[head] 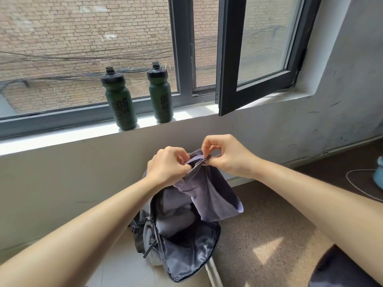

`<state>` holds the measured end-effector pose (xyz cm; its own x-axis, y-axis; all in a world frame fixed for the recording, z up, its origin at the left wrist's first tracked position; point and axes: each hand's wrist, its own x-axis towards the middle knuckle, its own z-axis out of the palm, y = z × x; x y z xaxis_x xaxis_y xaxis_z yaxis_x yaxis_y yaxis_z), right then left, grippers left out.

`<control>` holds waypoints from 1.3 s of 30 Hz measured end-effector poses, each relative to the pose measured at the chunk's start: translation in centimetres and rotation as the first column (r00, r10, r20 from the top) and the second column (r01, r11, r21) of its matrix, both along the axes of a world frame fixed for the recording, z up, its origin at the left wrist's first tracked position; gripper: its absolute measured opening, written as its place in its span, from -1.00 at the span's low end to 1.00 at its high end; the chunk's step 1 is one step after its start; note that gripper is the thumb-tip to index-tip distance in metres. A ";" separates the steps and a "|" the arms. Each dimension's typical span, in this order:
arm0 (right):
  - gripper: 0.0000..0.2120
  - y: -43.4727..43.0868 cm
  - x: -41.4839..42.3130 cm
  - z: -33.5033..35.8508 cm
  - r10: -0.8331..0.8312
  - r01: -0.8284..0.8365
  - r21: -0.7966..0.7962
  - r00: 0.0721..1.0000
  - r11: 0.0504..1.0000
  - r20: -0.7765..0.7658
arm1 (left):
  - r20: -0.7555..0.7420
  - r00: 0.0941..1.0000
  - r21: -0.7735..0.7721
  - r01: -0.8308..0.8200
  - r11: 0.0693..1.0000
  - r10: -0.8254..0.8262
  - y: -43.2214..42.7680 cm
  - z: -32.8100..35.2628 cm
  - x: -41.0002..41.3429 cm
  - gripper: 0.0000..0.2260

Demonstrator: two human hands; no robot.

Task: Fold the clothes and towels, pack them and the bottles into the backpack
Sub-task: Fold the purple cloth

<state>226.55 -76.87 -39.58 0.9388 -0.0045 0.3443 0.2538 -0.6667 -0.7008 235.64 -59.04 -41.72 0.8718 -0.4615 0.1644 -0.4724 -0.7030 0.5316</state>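
A purple towel [209,195] hangs in the air over the open grey backpack [186,251], which stands on the floor below the window. My left hand [165,168] and my right hand [226,156] both pinch the towel's top edge, close together. The towel's lower end droops at the backpack's opening, where more purple cloth [176,216] lies inside. Two dark green bottles stand upright on the window sill: the left bottle [119,100] and the right bottle [160,94].
The white window sill [62,137] runs along the wall above the backpack. An open window sash [259,59] juts inward at the right. A white cable [360,187] and a blue object [379,172] lie on the floor at far right.
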 end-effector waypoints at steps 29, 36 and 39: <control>-0.90 -0.4 1.0 -0.6 -0.031 0.193 0.582 0.960 0.790 -0.277 | -0.590 0.772 -0.610 -0.235 0.757 -0.236 1.2 2.7 1.6 -0.81; -0.82 -0.4 1.0 1.7 -0.009 0.132 0.869 0.989 0.477 -0.146 | -0.580 0.544 -0.689 0.068 0.721 -0.606 2.1 0.8 1.2 -0.20; -0.87 -1.5 1.1 2.3 -0.063 0.175 0.909 0.984 0.378 -0.164 | -0.614 0.566 -0.609 0.104 0.787 -0.550 1.0 -0.4 0.1 -0.41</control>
